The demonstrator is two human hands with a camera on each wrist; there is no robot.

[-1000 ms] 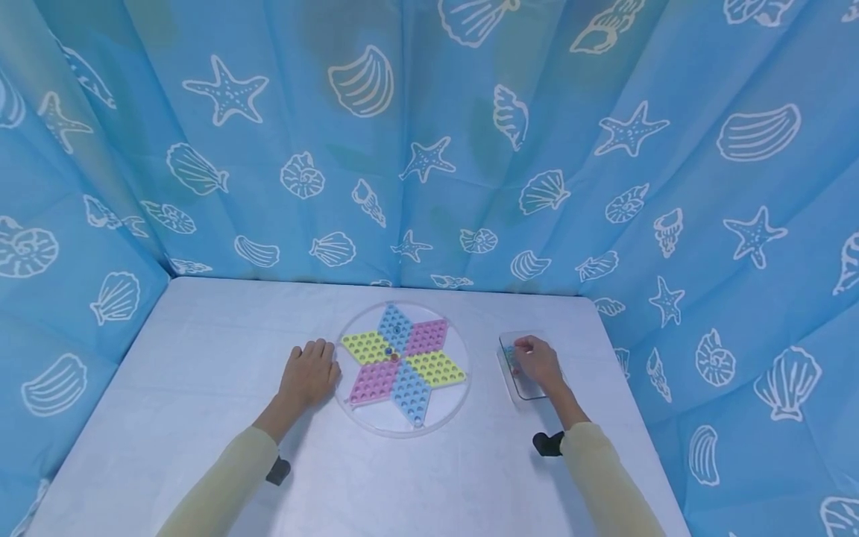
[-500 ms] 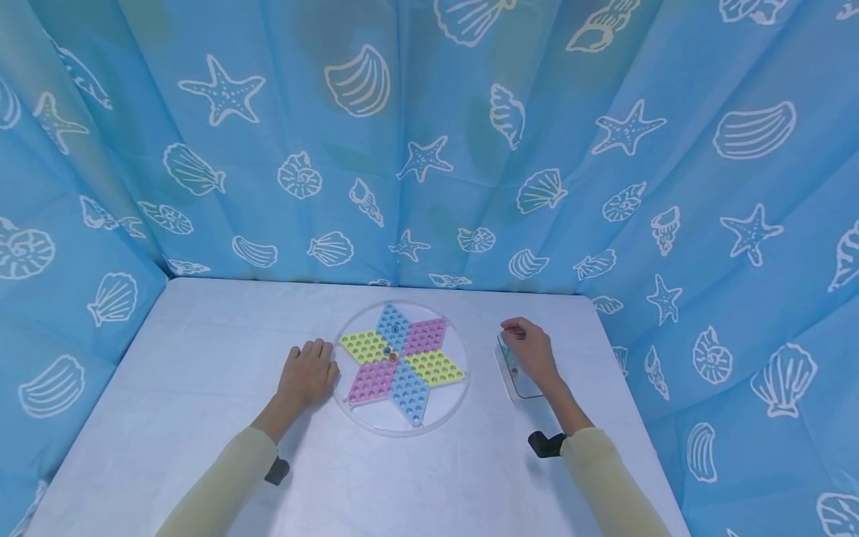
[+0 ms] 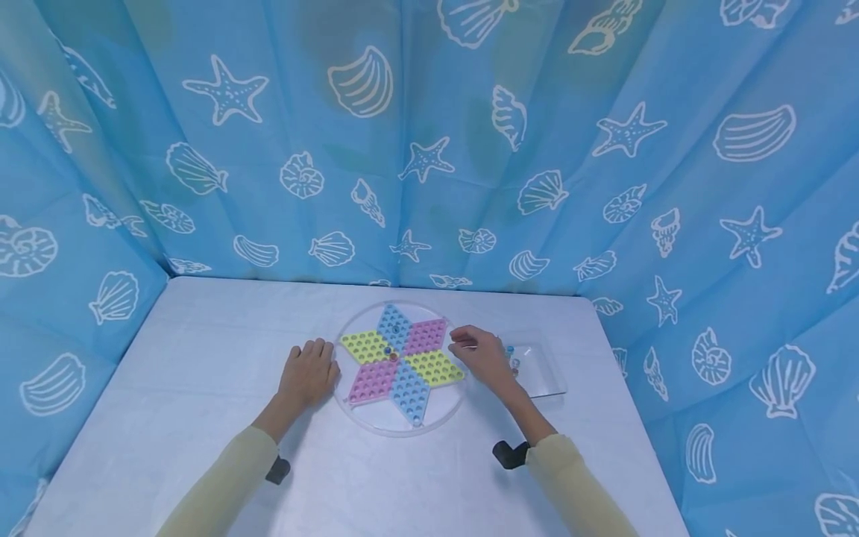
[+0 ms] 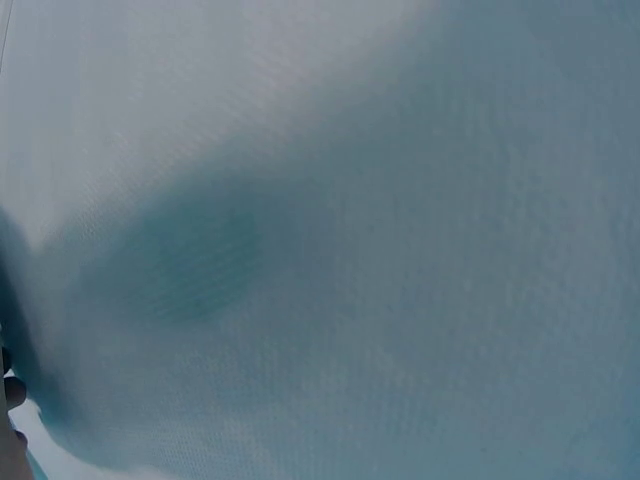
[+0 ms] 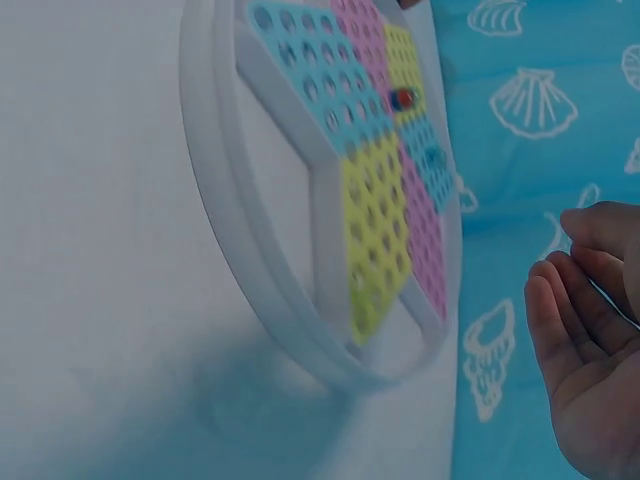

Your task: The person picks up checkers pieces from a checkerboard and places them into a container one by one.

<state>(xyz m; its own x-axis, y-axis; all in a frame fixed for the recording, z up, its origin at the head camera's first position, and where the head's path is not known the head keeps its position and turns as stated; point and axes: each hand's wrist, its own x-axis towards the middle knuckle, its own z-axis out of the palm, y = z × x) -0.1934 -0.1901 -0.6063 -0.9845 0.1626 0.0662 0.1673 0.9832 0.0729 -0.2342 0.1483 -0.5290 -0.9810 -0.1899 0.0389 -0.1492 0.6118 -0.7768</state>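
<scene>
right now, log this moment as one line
left hand: beside chinese checkers board | right hand: near board's right side, grip unclear | marbles: in clear tray, on board

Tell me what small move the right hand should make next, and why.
I'd probably ease the right hand inward over the star board and lower it toward the centre. It hovers by the board's right edge, a few marbles sit near the centre, and many holes look unfilled. Whether its fingertips hold a marble, I can't tell.

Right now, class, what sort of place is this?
Probably an indoor play area: blue seashell curtains hang behind a white table, which holds a round board with a coloured star.
</scene>
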